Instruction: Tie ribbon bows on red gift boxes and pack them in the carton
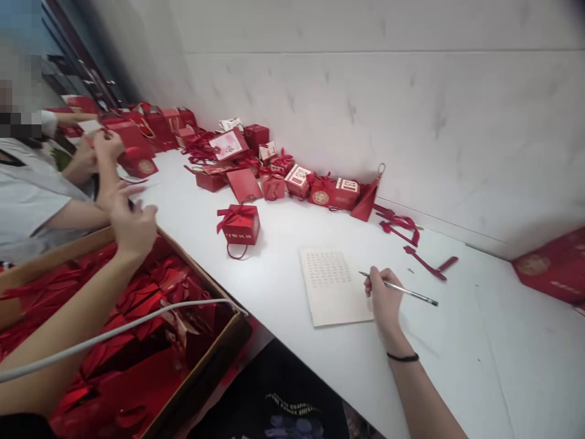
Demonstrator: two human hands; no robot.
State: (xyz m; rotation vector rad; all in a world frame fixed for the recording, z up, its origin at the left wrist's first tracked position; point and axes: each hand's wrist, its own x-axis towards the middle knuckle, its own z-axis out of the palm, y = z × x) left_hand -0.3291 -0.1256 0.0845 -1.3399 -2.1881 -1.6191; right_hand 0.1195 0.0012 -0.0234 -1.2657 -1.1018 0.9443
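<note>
My right hand [384, 300] is closed around a pen [414, 293], its tip pointing left over a sheet of paper [336, 305]. Several rows of small handwritten marks fill the sheet's upper part, and my wrist lies beside its lower right edge. Up at the left, my left hand [133, 224] is raised over the near corner of a cardboard box [205, 366]. Its thumb and fingers are bent but apart, slightly blurred, with nothing plainly held. Closest to the paper stands a small red gift box [241, 225] with a ribbon bow and a cord handle loop.
Red gift boxes and bags [228, 146] are heaped along the wall. Loose red ribbons [402, 228] lie at the right, near a large red bag [555, 268]. Red packaging fills the cardboard box, and a white cable [150, 311] crosses it. At the left, a co-worker's hands [107, 146] handle a card.
</note>
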